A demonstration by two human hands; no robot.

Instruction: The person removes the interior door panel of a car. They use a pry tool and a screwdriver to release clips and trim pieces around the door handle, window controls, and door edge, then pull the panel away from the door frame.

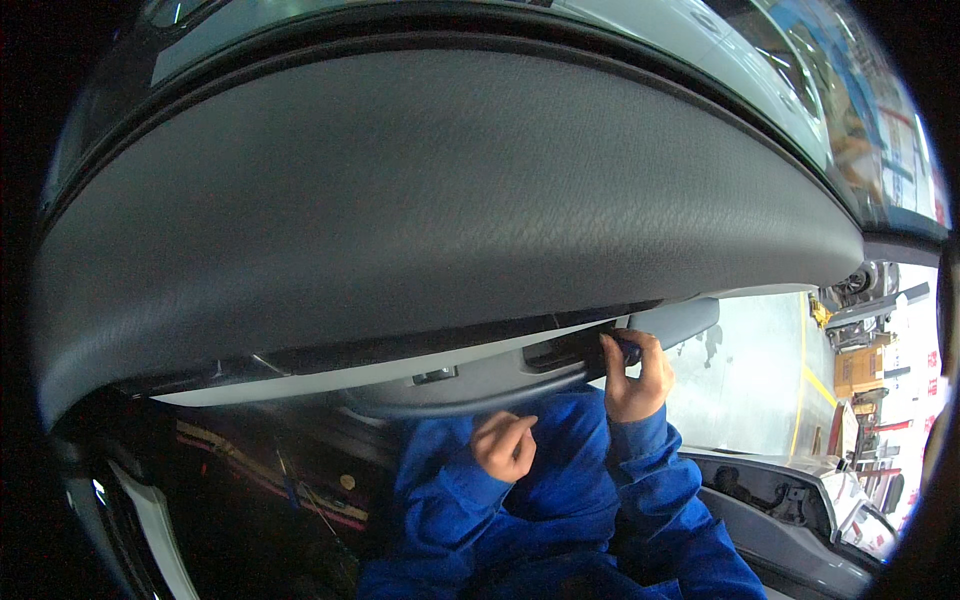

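Observation:
My right hand (636, 385), in a blue sleeve, is raised at the lower edge of the dashboard, its thumb and fingers curved round a small dark piece (628, 350) at a dark recess in a grey trim panel; the piece's shape is unclear. My left hand (500, 448) is lower and to the left, below the grey panel (480, 385), with its fingers curled; whether it holds anything is hidden. A chrome fitting (436, 374) sits on the panel left of my right hand. The large textured dark dashboard (450, 170) spans the upper view.
The windscreen edge (700, 30) curves above. At right an open doorway shows the workshop floor (740, 380) with a yellow line, cardboard boxes (858, 368) and equipment. A car door (760, 510) is at lower right. The lower left is a dark footwell with loose wires (300, 480).

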